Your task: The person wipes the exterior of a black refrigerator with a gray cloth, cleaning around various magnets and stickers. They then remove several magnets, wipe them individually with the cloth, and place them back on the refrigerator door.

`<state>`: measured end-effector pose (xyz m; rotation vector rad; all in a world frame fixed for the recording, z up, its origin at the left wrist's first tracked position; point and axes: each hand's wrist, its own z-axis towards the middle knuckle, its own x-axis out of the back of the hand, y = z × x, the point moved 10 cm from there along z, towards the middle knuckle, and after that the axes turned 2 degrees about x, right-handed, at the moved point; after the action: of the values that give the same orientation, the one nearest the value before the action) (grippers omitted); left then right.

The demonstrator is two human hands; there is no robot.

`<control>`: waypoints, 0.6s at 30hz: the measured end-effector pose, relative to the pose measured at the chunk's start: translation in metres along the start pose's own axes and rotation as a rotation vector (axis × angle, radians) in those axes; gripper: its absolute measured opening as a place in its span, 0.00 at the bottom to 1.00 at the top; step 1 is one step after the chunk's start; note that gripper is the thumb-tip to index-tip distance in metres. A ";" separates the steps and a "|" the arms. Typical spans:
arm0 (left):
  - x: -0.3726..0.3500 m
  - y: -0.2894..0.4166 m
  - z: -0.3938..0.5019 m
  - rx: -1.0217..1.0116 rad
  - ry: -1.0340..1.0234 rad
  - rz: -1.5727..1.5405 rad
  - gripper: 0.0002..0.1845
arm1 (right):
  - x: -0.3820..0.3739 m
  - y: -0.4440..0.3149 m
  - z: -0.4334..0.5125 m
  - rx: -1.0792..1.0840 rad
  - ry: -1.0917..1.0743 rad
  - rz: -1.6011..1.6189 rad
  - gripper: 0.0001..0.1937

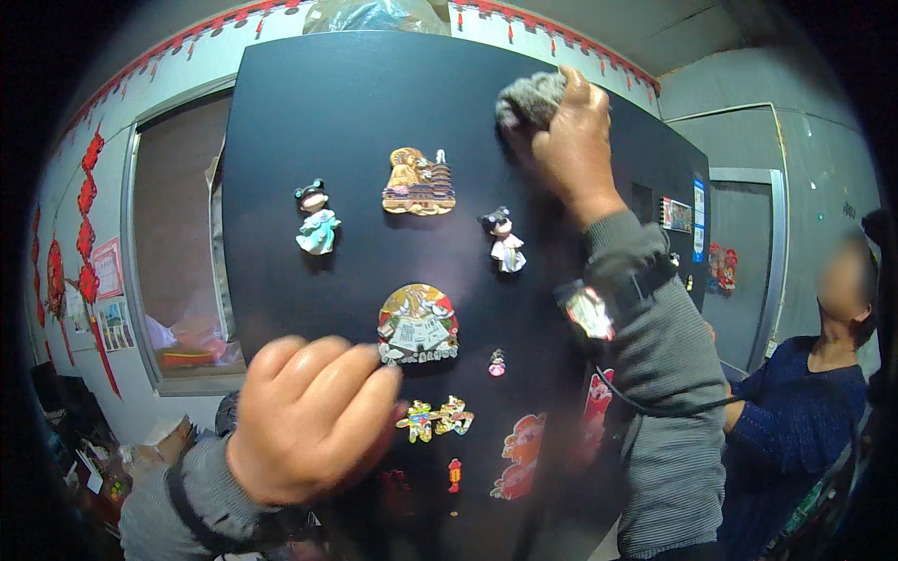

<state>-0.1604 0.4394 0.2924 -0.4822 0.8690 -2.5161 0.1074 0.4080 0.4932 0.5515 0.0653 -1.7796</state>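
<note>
My right hand (581, 144) grips a bunched grey cloth (527, 102) against the upper right of a dark refrigerator-like panel (337, 105). Lower left, my left hand (316, 417) hovers before the same panel, fingers curled; its palm side is hidden. Just beside its fingertips sits a rounded souvenir magnet (419, 324). Above that is a Buddha and pagoda magnet (419, 182). Two doll magnets flank it, one in a green dress (316, 217) and one in white (505, 240).
At the right stands another person in a dark top (800, 414). A window (179, 238) with bagged items on its sill is at left, near red hanging ornaments (88, 217). A plastic bag (379, 15) lies on top of the panel. A cable (652, 412) crosses my right sleeve.
</note>
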 end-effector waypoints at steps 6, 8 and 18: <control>0.040 -0.043 -0.077 0.188 -0.022 0.097 0.20 | -0.023 -0.029 0.007 0.114 -0.235 0.227 0.44; 0.039 -0.062 -0.100 0.330 -0.052 0.058 0.21 | -0.008 -0.034 -0.012 0.202 -0.309 0.280 0.41; -0.043 -0.114 -0.175 0.783 0.180 -0.198 0.43 | -0.022 0.051 0.011 -0.220 -0.305 0.044 0.40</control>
<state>-0.2357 0.6284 0.2282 -0.0799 -0.1614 -2.8355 0.1548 0.4095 0.5236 0.1199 0.0362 -1.7679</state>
